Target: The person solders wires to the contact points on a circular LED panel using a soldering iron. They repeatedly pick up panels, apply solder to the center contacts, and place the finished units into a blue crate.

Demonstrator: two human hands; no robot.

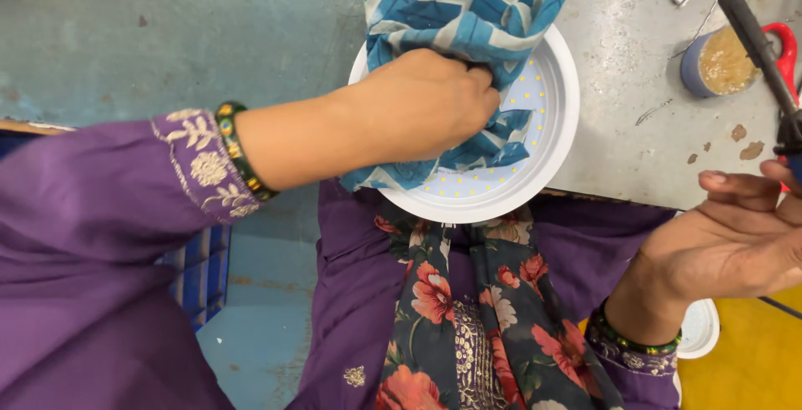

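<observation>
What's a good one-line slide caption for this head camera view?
Left hand presses a blue-and-white patterned cloth onto a round white panel dotted with yellow points; right hand open beside the grey bench.

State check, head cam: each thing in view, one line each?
Left hand: closed on the cloth, pressing it into the disc.
Cloth: bunched, lying over the disc.
White disc: face up at the bench edge, partly covered.
Right hand: open, palm up, empty.
Soldering iron: on the bench, unheld.
Small tub: open, brown paste inside.
</observation>
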